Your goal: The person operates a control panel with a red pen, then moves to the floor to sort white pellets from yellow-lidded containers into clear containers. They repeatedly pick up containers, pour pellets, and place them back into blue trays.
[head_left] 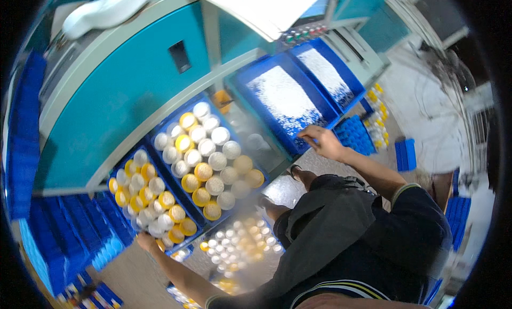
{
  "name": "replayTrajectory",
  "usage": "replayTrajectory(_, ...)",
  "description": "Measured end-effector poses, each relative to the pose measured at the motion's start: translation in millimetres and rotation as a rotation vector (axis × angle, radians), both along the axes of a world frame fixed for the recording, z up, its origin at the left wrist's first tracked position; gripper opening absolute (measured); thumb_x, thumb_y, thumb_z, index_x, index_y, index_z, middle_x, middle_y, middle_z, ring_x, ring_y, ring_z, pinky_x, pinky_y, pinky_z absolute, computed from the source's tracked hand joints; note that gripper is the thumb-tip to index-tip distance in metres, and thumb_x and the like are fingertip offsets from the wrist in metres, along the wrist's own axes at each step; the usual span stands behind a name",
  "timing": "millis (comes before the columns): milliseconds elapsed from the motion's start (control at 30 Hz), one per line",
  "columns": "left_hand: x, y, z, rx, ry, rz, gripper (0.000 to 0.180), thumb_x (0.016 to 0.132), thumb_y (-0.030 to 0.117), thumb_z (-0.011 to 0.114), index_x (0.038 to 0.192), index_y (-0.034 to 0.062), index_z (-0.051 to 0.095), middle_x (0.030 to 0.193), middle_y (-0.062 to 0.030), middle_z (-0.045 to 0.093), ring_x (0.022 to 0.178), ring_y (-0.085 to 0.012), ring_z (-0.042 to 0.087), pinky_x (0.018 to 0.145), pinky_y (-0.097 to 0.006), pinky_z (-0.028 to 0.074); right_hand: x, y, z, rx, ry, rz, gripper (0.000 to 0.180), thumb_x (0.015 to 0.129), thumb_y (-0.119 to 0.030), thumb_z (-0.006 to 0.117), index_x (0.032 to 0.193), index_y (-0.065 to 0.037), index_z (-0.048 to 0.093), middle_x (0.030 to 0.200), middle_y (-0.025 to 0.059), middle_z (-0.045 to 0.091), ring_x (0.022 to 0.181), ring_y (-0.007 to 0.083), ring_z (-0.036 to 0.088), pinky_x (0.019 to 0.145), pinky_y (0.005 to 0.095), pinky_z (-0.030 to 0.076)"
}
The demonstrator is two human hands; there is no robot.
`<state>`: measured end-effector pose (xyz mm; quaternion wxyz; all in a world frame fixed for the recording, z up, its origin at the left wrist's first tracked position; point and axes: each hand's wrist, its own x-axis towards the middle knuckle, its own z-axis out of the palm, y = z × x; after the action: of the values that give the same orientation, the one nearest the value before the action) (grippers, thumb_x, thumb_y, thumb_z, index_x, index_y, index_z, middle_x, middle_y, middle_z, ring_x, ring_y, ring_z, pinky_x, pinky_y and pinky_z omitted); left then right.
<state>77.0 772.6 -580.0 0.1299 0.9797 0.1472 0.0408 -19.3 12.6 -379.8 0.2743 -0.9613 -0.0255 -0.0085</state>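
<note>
My right hand [321,142] is over the near edge of a blue tray [325,107] spread with small white pieces [277,90]. Its thumb and fingers are drawn together in a pinch; whatever they hold is too small to make out. Far to the left, my left hand [145,242] is at the near corner of a blue crate [109,173] filled with yellow and white round cups [144,194]. Its fingers are too small and partly hidden to read. Beside that crate stands a second blue crate [173,181] with more cups [217,161], several holding whitish contents.
A teal machine [128,95] runs along the far side. Stacked blue crates [69,234] stand at left. More white and yellow cups [234,245] are low by my legs. A blue tray of round pockets [354,134] sits past my right hand, with a small blue bin [405,154] beyond.
</note>
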Motion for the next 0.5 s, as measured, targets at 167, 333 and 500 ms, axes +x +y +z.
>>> replayTrajectory(167, -3, -15, 19, 0.089, -0.012, -0.001, 0.007, 0.079, 0.002, 0.07, 0.083, -0.0026, 0.072, 0.076, -0.0187, 0.074, 0.07, -0.0363, 0.072, 0.066, -0.044, 0.057, 4, 43, -12, -0.069, -0.022, 0.13, 0.022, 0.093, -0.011, 0.064, 0.114, -0.007, 0.068, 0.114, 0.0144, 0.071, 0.102, 0.0341, 0.069, 0.086, 0.0437, 0.058)
replayTrajectory(333, -11, -24, 27, 0.057, 0.084, 0.087, 0.013, 0.086, 0.005, 0.064, 0.089, -0.0006, 0.075, 0.078, -0.0179, 0.074, 0.068, -0.0325, 0.072, 0.062, -0.043, 0.057, 17, 73, -23, -0.058, -0.141, 0.304, 0.026, 0.091, -0.011, 0.063, 0.116, -0.006, 0.066, 0.111, 0.0126, 0.069, 0.099, 0.0341, 0.069, 0.08, 0.0459, 0.058)
replayTrajectory(500, -6, -10, 14, 0.034, -0.037, 0.06, 0.017, 0.088, 0.013, 0.067, 0.094, 0.0032, 0.079, 0.078, -0.0176, 0.074, 0.066, -0.0297, 0.071, 0.063, -0.043, 0.057, 27, 105, -22, -0.082, 0.027, 0.316, 0.032, 0.088, -0.011, 0.061, 0.121, -0.01, 0.063, 0.113, 0.0131, 0.068, 0.092, 0.0351, 0.07, 0.077, 0.0455, 0.059)
